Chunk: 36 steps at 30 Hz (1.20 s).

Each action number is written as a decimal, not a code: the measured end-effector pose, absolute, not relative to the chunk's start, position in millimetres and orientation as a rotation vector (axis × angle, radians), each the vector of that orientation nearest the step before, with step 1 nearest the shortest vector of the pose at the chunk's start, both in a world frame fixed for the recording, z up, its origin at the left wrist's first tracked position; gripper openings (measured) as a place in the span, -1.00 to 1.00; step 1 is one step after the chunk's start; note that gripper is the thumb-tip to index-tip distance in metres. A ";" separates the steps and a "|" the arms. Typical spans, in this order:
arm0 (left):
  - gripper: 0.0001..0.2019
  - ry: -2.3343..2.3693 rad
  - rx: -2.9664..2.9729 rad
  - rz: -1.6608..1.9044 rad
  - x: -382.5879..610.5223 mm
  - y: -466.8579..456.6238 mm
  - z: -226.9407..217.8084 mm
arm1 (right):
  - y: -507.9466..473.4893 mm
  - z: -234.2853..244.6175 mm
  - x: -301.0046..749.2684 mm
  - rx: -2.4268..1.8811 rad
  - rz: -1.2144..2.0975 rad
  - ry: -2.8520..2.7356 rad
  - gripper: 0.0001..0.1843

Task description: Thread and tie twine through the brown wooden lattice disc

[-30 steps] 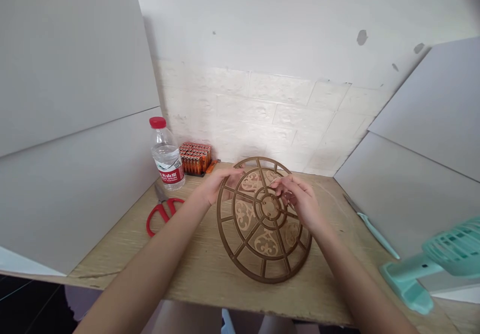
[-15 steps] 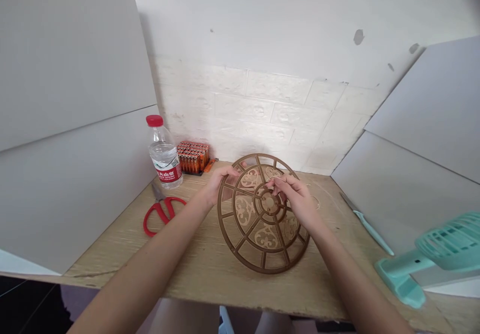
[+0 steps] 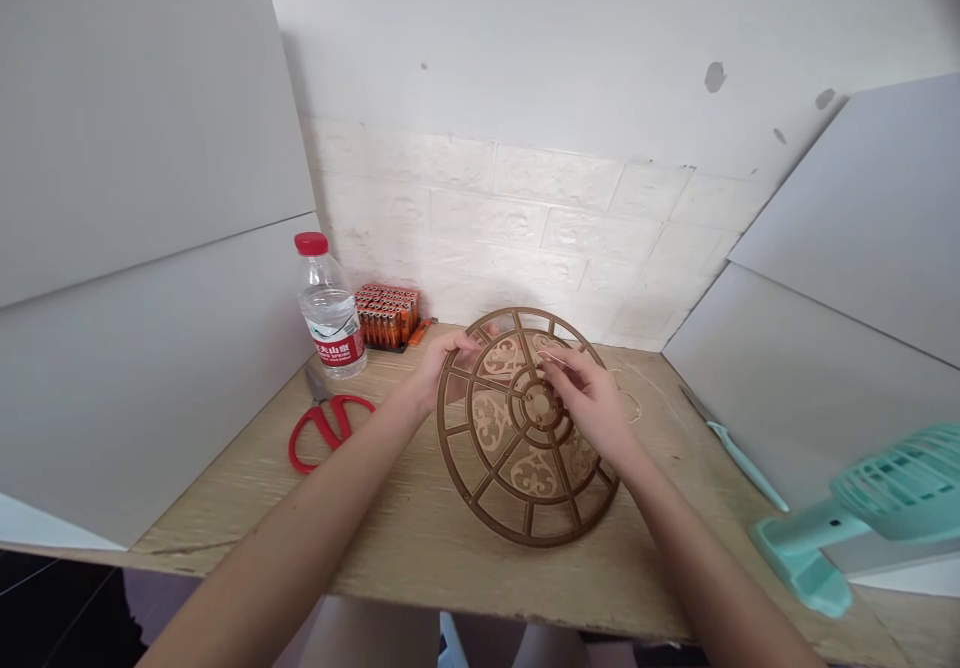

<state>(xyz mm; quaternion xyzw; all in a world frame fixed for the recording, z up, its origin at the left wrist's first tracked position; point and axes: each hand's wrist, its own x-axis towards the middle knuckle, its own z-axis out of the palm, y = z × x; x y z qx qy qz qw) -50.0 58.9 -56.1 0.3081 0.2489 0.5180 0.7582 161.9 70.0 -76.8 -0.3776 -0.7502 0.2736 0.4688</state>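
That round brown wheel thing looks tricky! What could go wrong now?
The left hand and right hand hold the round brown lattice disc tilted up, so it could slip and drop. Its thin spokes might snap if squeezed too hard. The teal-handled knife lies on the table to the right, so a hand reaching that way could touch its blade.

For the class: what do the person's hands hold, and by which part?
A round brown lattice disc: left hand at its upper-left rim, right hand's fingers by the central hub.
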 end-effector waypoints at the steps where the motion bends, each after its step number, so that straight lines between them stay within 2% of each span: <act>1: -0.55 0.539 0.673 1.127 -50.1 59.0 -56.3 | 71.0 -77.8 161.8 -0.912 0.635 -1.854 -0.72; 7: -0.52 0.522 0.692 1.124 -49.6 59.1 -55.9 | 71.5 -78.3 162.3 -0.928 0.540 -1.896 -0.74; 15: -0.55 0.508 0.702 1.098 -49.6 60.3 -57.1 | 67.1 -75.7 162.0 -0.844 0.411 -1.986 -0.58; 23: -0.55 0.464 0.729 1.097 -49.4 60.4 -57.8 | 68.2 -73.0 165.6 -0.893 0.438 -1.979 -0.76; 30: -0.56 0.432 0.749 1.097 -49.2 61.4 -58.6 | 69.3 -69.9 167.6 -0.883 0.388 -2.043 -0.72; 33: -0.58 0.424 0.757 1.099 -49.5 61.0 -58.5 | 67.9 -68.5 168.9 -0.901 0.497 -1.975 -0.76; 36: -0.60 0.423 0.764 1.099 -49.0 59.6 -57.5 | 66.3 -66.4 170.9 -0.888 0.846 -1.785 -0.78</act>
